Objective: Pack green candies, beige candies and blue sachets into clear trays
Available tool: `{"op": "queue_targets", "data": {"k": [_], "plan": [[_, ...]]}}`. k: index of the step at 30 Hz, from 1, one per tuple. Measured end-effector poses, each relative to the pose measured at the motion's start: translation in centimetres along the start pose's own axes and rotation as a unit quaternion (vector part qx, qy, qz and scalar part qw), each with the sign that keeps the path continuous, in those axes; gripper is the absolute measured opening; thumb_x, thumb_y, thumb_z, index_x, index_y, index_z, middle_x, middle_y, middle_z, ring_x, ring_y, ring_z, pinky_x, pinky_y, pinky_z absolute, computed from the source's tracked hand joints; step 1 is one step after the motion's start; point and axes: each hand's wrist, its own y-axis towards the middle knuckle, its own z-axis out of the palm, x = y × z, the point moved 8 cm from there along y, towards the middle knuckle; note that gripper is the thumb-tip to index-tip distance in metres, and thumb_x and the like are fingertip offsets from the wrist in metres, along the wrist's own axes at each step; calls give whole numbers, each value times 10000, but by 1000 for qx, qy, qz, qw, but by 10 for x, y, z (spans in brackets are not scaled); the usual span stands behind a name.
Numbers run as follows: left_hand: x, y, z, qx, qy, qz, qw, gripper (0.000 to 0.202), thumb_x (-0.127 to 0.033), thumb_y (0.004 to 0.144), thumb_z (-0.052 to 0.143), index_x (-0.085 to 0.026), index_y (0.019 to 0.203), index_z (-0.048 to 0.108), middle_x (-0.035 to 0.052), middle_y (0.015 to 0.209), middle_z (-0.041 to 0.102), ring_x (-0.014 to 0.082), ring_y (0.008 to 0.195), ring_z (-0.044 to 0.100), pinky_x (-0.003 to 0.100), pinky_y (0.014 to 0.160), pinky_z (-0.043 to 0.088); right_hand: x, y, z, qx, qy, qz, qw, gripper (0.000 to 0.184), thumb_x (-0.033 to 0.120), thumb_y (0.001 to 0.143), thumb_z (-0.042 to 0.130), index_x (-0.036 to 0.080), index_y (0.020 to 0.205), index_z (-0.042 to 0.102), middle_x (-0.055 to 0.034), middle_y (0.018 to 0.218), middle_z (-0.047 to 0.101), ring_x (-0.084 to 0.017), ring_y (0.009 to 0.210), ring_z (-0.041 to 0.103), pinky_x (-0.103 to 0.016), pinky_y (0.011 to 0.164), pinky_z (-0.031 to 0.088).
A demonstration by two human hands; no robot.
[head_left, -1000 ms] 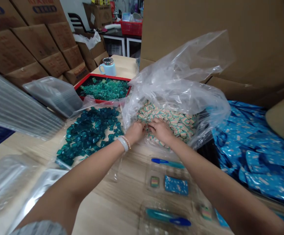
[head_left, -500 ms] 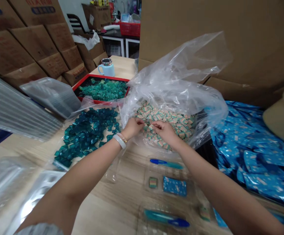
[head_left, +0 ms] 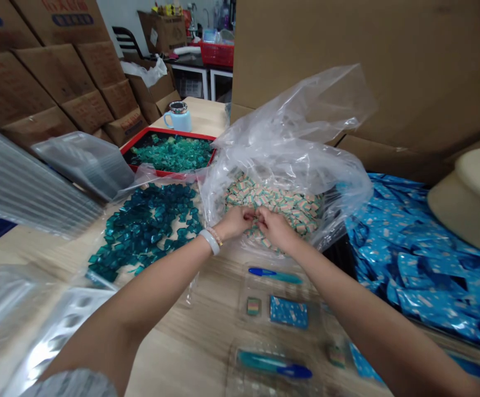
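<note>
Over a heap of small squares striped in pink, cream and green (head_left: 293, 207), my two hands meet with bent fingers. The heap lies inside a clear plastic bag (head_left: 306, 149) whose mouth stands up behind it. My left hand (head_left: 235, 221) pinches at the near edge of the heap; anything in its fingertips is too small to make out. Close against it, my right hand (head_left: 276, 226) is pinched too, its fingertips partly hidden. Below the hands, a clear blister tray (head_left: 264, 288) holds a blue-capped turquoise knife or pen (head_left: 275, 275), one striped square (head_left: 253, 306) and a blue patterned packet (head_left: 288, 311).
Dark teal translucent pieces (head_left: 149, 220) spread on plastic at left. Behind them stand a red-rimmed tray (head_left: 157, 172) of green bits and a blue mug (head_left: 179, 118). Blue packets (head_left: 425, 264) pile at right. Stacked clear trays (head_left: 28, 176) and cardboard boxes (head_left: 37, 94) line the left.
My hands have drawn closer together, the left moving slightly right. A striped square visible at my right fingertips is now hidden. The whole view has shifted slightly.
</note>
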Motion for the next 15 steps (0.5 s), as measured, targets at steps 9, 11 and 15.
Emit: {"op": "queue_targets", "data": {"k": [9, 11, 15], "plan": [[6, -8, 1, -34, -8, -7, 999, 338, -89, 671, 523, -100, 1006, 561, 31, 735, 634, 118, 653, 558, 206, 617, 430, -1, -8, 7, -43, 11, -58, 997, 118, 109, 703, 453, 171, 734, 549, -49, 799, 533, -159, 753, 502, -259, 672, 389], [9, -8, -4, -28, 7, -20, 999, 259, -90, 698, 489, -98, 930, 602, 34, 749, 638, 117, 672, 556, 203, 630, 427, -13, -10, 3, -61, 48, -23, 997, 118, 124, 703, 451, 174, 730, 554, -28, 713, 535, -152, 686, 501, -260, 643, 393], [2, -12, -5, -4, 96, -19, 995, 180, -115, 717, 471, -107, 781, 638, 27, 702, 625, 121, 651, 538, 214, 639, 418, -42, -14, -1, -84, 145, 52, 984, 113, 177, 694, 462, 176, 745, 563, -1, 630, 537, -136, 582, 494, -251, 580, 391]]}}
